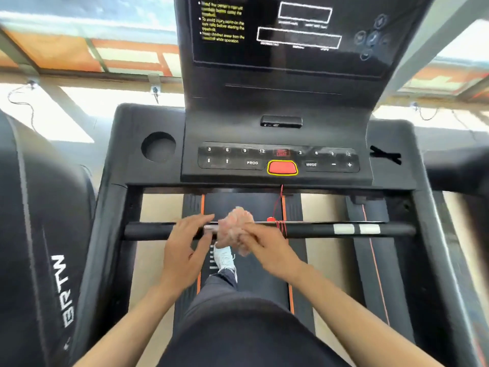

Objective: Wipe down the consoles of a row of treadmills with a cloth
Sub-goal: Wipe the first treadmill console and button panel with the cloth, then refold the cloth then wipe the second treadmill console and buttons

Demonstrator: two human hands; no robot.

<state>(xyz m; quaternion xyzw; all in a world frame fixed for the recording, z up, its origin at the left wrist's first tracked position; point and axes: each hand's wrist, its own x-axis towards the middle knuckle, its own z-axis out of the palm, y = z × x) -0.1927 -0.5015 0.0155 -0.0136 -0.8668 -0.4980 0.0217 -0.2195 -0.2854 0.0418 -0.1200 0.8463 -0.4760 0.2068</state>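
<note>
Pinkish cloth (235, 226) is bunched into a wad in the right hand (264, 247), fingers curled round it, sitting right on the black bar (330, 229); the left hand (185, 247) is just left of the wad with fingers straight and a bit spread, holding nothing; picture's blurry there so I can't tell if it's actually touching the bar.

Stuff I'd worry about from here, all guesswork:

- red cord (281, 226) is wound round the bar just right of the right hand, practically touching it; a swipe that way could snag the wad and drag the cord loose or yank whatever it clips to
- the console (277, 107) is up ahead of both hands and doesn't look wiped yet; its buttons (252, 162) and the red stop button (282, 168) sit closest to the hands, so a firm wipe across them could press something; the person has a shoe (223, 258) on the belt (254, 282) below the hands, so if the thing has power and starts, that's a stumble; I see no lit digits but can't be sure it's off
- a wad that tight only touches a small patch, so the panel may get streaks or missed spots; opening it flat first would help
- reaching forward over the bar with one hand free and no grip means less balance
</note>
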